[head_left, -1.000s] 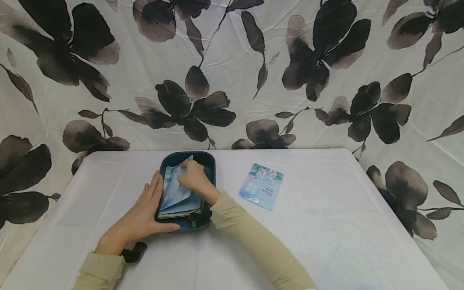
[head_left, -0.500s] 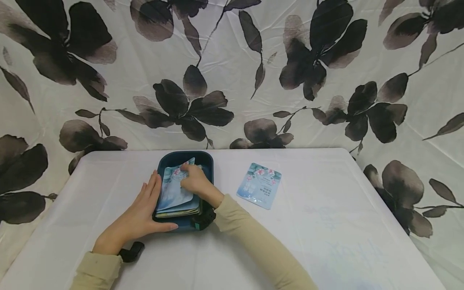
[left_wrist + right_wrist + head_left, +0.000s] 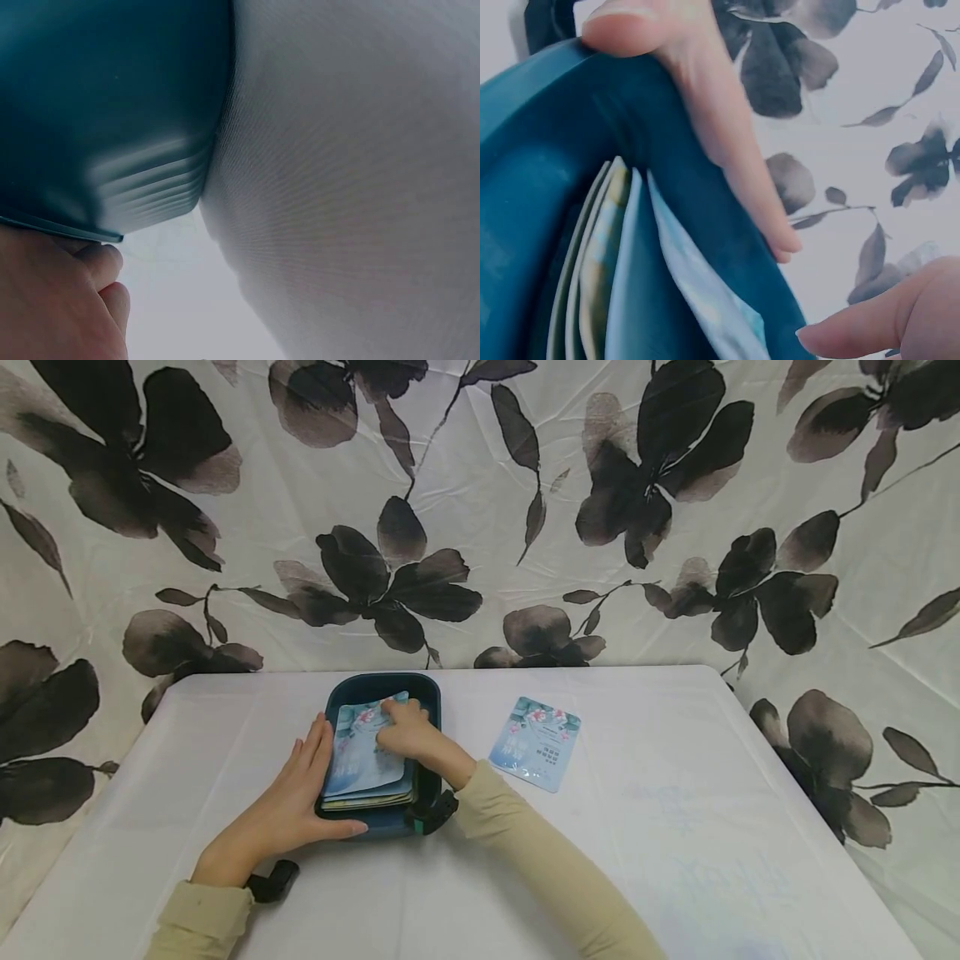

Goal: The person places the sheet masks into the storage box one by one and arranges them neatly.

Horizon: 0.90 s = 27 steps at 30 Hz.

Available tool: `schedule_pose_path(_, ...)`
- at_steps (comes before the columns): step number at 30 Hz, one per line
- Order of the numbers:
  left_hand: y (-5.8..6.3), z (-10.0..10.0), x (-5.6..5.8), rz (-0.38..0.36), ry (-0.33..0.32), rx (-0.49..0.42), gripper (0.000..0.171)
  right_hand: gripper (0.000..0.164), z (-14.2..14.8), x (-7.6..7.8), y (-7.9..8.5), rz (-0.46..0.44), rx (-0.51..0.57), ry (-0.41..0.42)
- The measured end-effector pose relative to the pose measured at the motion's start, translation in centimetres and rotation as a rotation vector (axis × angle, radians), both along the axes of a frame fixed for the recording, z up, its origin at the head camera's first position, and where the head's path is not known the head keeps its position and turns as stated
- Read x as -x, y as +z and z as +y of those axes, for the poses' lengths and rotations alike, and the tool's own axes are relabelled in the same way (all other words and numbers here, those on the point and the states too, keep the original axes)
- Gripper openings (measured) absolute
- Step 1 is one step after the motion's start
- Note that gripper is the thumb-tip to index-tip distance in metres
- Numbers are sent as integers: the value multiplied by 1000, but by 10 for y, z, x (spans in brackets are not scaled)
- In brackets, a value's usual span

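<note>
A dark teal box [image 3: 431,693] stands on the table with a stack of flat packets [image 3: 367,800] inside. On top lies a light-blue packet with printed flowers [image 3: 360,764], its right side raised off the stack. My right hand [image 3: 412,731] reaches over the box and holds this packet near its upper right edge; the exact fingertip contact is hidden. In the right wrist view the thumb [image 3: 862,322] shows beside the packet [image 3: 697,277]. My left hand [image 3: 288,802] rests along the box's left wall, fingers straight and thumb spread along the near side.
Right of the box, a similar blue floral packet [image 3: 536,743] lies flat on the white table [image 3: 675,827]. Behind the table hangs a floral cloth [image 3: 517,485]. Dark cameras sit at both wrists, the left one [image 3: 273,881] near the tabletop.
The top packet has gone from steeply raised at its right side to lying flatter on the stack. My right hand has shifted slightly right and down; the left hand stays on the box.
</note>
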<state>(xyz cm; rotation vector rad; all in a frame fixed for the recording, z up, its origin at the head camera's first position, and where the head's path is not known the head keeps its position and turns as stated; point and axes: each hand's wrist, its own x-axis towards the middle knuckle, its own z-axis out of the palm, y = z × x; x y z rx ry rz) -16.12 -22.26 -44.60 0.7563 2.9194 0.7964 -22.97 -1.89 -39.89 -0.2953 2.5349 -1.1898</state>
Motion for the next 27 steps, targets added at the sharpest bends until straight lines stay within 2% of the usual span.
schedule_pose_path(12,4,2,-1,-26,18,9,138,53,27,0,20,-79,199,66)
schedule_pose_path(19,5,4,-2,-50,32,10,138,49,52,1,36,-40,235,64)
schedule_pose_path(27,2,3,-1,-41,31,14,139,49,93,2,53,23,235,13)
